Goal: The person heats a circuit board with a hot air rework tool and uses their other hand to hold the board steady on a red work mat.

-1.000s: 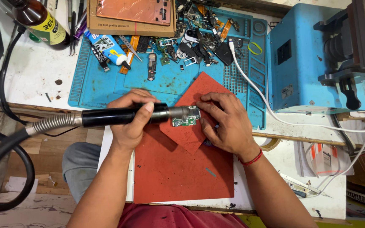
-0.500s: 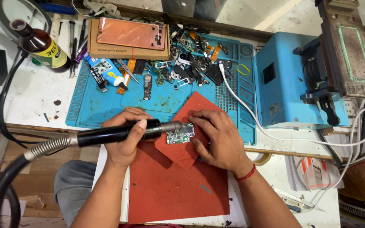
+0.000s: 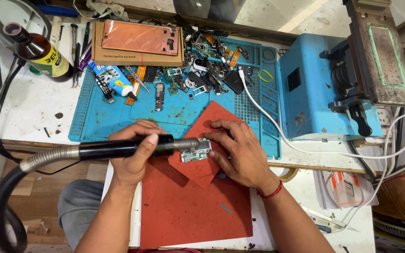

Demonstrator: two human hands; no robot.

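My left hand (image 3: 134, 157) grips the black handle of a hot-air tool (image 3: 118, 149) whose metal nozzle points right at a small green circuit board (image 3: 196, 151). The board lies on a small red mat (image 3: 207, 136) that rests on a larger red mat (image 3: 188, 211). My right hand (image 3: 237, 150) presses flat on the small mat with its fingertips touching the board's right edge and top. A ribbed grey hose (image 3: 43, 158) runs from the tool's handle off to the lower left.
A blue work mat (image 3: 174, 112) holds several loose phone parts, a glue tube (image 3: 113, 77) and a cardboard box topped by a copper phone back (image 3: 139, 40). A brown bottle (image 3: 38, 49) stands at far left. A blue machine (image 3: 319, 89) and white cable (image 3: 268, 122) are on the right.
The view has shifted slightly; both hands, the tool and the board keep the same pose relative to each other, with the nozzle still at the board.
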